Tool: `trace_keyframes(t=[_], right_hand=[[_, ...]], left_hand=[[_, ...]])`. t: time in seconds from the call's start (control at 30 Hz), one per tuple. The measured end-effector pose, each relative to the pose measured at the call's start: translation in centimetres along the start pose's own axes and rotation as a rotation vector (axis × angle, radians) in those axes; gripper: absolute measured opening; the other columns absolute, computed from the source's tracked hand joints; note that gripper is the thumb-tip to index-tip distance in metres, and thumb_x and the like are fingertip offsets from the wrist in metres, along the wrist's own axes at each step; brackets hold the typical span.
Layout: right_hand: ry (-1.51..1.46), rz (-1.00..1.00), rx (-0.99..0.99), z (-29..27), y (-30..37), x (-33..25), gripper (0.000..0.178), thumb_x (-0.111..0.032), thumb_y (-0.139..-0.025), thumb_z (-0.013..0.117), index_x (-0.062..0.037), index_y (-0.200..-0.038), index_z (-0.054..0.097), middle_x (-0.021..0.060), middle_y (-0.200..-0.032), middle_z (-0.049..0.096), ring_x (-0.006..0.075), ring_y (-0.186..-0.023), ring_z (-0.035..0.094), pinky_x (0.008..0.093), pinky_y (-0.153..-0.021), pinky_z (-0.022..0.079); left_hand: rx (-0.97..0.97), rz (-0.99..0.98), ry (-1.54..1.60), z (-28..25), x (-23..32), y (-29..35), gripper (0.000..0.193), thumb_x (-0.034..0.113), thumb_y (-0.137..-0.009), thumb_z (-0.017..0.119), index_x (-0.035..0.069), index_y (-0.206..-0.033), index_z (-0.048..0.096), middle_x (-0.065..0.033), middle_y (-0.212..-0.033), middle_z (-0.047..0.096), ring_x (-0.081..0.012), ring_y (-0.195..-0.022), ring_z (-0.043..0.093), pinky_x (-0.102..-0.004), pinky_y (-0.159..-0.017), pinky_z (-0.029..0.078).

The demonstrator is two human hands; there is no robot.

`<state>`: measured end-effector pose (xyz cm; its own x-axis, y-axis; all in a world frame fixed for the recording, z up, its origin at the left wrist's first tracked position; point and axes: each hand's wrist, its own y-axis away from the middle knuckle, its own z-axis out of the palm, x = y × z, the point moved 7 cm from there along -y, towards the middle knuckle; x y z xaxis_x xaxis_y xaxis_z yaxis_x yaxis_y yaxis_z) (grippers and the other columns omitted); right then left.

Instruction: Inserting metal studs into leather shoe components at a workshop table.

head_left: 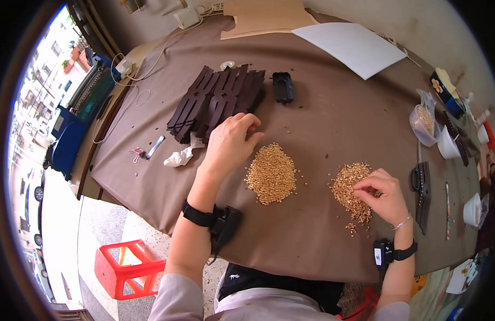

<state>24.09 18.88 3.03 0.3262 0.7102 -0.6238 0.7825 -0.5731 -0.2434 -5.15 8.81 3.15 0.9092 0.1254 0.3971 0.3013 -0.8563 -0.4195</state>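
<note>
My left hand (234,138) hovers just beyond a rounded pile of small gold beads (271,174). Its fingers are half curled, the thumb stands apart from them, and nothing shows between. My right hand (385,195) is over a second heap of small gold pieces (350,184), which look more uneven. Thumb and fingertips pinch together there; whatever they hold is too small to make out. Beyond my left hand lies a stack of dark brown slotted strips (218,99). A small black tray (283,87) sits to the right of that stack.
Crumpled white tissue (179,157) and a pink binder clip (137,154) lie at left. Black scissors (417,179), a dark strip, and white cups (473,209) line the right side. A white sheet (350,47) covers the far right. A red stool (116,270) stands on the floor.
</note>
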Motion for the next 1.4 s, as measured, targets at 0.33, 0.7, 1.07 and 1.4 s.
trace_keyframes(t=[0.33,0.7,1.07,1.4], right_hand=[[-0.023,0.091,0.062,-0.1,0.2,1.5,0.009,-0.010,-0.079,0.070,-0.0031,-0.083,0.067,0.0042,-0.071,0.058,0.0118,-0.057,0.053,0.0245,-0.054,0.043],[0.011,0.045,0.065,-0.1,0.2,1.0,0.009,-0.011,-0.080,0.069,-0.0026,-0.084,0.067,0.0051,-0.070,0.057,0.0109,-0.058,0.053,0.0243,-0.055,0.043],[0.113,-0.029,0.214,-4.9,3.4,-4.4,0.006,-0.003,-0.080,0.066,-0.0001,-0.085,0.065,0.0038,-0.076,0.060,0.0091,-0.064,0.056,0.0219,-0.058,0.044],[0.185,-0.032,0.115,-2.9,10.4,-9.9,0.006,-0.002,-0.079,0.067,-0.0014,-0.085,0.065,0.0064,-0.073,0.058,0.0144,-0.062,0.056,0.0250,-0.057,0.044]], left_hand=[[0.127,-0.053,-0.262,-0.4,-0.9,0.4,0.033,0.013,-0.074,0.070,0.002,-0.102,0.057,-0.0142,-0.100,0.055,-0.0318,-0.095,0.054,-0.0389,-0.083,0.046],[0.143,-0.108,-0.324,0.2,-2.1,0.4,0.028,0.020,-0.079,0.068,0.002,-0.097,0.057,-0.0167,-0.096,0.056,-0.0350,-0.087,0.058,-0.0415,-0.077,0.048],[0.144,-0.196,-0.075,0.8,-6.6,0.1,0.035,0.023,-0.076,0.063,0.006,-0.106,0.062,-0.0157,-0.096,0.064,-0.0302,-0.093,0.062,-0.0395,-0.083,0.048],[-0.105,-0.223,-0.010,-1.7,-6.2,0.7,0.031,0.023,-0.072,0.070,0.007,-0.098,0.067,-0.0117,-0.092,0.068,-0.0246,-0.089,0.065,-0.0340,-0.079,0.050]])
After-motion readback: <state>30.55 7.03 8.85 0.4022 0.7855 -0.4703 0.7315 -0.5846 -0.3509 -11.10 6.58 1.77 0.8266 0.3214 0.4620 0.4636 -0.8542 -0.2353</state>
